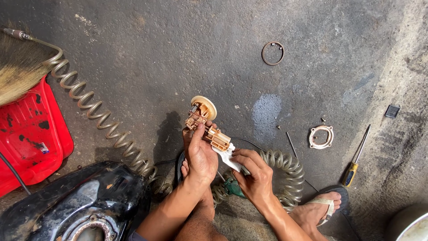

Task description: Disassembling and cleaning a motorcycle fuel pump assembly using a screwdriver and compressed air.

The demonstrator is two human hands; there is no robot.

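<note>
I had the pump (208, 125) up off the floor (187, 53) in both hands. My left hand (200, 154) was wrapped round its tan middle, thumb pressed up along the side, so that hand was closed on the pump. My right hand (255, 172) was closed on the white lower end (229, 158), fingers curled under it and thumb on top.

To do this well, I judged the left hand had to stay the steady one and carry the weight, while the right did the fine work at the white end with a light, straight pull rather than a twist, since the tan plastic looked brittle. Keeping the round cap (204, 105) pointing away from me left the joint in plain sight.

The pump lay slantwise between my hands: cap above and beyond my left hand, white end down in my right. Under my wrists lay the coiled hose (285, 167). The tank (80, 205) sat near my left forearm, the red tray (31, 134) beyond it. Well apart to my right lay a white ring (321, 136), a screwdriver (355, 158) and, farther off, a metal ring (272, 53). My sandal (327, 203) was just beside the hose.
</note>
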